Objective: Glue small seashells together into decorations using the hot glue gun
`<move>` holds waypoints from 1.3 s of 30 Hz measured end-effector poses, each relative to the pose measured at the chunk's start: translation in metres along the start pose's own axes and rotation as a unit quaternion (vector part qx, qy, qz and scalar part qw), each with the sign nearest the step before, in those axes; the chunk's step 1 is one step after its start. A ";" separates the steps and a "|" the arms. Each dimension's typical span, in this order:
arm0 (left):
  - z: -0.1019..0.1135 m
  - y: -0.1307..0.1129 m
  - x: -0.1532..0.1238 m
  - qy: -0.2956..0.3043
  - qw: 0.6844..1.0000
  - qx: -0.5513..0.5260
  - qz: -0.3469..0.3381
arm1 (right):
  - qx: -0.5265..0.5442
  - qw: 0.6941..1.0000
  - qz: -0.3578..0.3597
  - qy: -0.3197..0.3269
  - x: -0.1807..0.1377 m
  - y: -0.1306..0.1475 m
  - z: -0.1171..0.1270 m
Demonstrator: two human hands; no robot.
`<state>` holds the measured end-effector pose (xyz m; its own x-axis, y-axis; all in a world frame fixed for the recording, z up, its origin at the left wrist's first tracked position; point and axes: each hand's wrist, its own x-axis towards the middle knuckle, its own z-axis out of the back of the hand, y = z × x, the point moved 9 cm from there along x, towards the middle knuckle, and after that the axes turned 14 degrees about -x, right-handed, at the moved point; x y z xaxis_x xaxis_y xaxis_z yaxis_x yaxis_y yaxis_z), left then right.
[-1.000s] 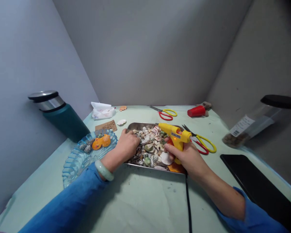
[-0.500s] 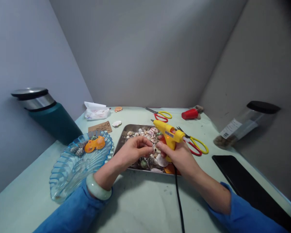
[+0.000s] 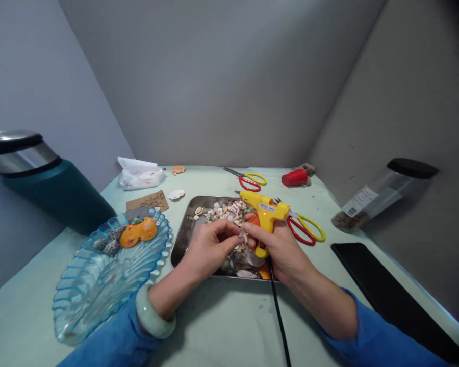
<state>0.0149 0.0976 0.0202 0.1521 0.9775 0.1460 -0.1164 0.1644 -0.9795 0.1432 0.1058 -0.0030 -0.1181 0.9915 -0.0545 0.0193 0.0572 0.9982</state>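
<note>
My right hand is closed around a yellow hot glue gun, nozzle tilted up and left, with a black cord running down from its handle. The thumb and fingers of my left hand are pinched together, almost meeting my right fingertips. A tiny pale piece shows between the two hands, too small to name. Both hands hover over a metal tray filled with small seashells, pebbles and orange shells. My hands and the glue gun hide part of the tray.
On the left stand a blue glass shell-shaped dish holding orange shells, and a teal bottle. Two scissors lie behind and right of the tray. A red cup, clear jar and black slab are to the right.
The view has shifted, so the dish and bottle sit further left in the picture. My hands have come slightly closer together, and the glue gun is still in my right hand.
</note>
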 end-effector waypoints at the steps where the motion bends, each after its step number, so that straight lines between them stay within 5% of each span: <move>1: 0.001 -0.004 -0.001 -0.014 0.999 0.024 -0.018 | 0.005 1.000 -0.002 -0.004 0.000 0.000 0.000; 9: 0.005 -0.014 -0.006 -0.052 0.992 0.077 -0.083 | 0.010 0.999 0.006 -0.038 -0.001 -0.002 0.006; 17: 0.013 0.005 0.000 -0.075 0.986 -0.146 0.019 | -0.070 0.997 0.018 -0.012 -0.009 0.001 0.005; 21: 0.021 0.007 0.000 -0.112 0.979 -0.170 0.030 | -0.168 0.984 0.065 -0.007 -0.014 0.013 0.014; 26: 0.039 0.000 0.001 -0.168 0.977 -0.130 -0.006 | -0.292 0.940 0.178 0.025 -0.024 0.026 0.018; 33: 0.048 -0.001 0.003 -0.184 0.972 -0.147 -0.012 | -0.431 0.827 0.357 0.054 -0.042 0.044 0.007; 39: 0.043 0.009 0.006 -0.158 0.962 -0.220 0.024 | -0.482 0.789 0.376 0.050 -0.044 0.040 0.000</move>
<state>-0.0278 0.1104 0.0179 -0.1582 0.9852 0.0667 0.3218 0.1153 -0.9398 0.1496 0.0645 0.0396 -0.5126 0.6851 0.5176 -0.6378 -0.7074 0.3046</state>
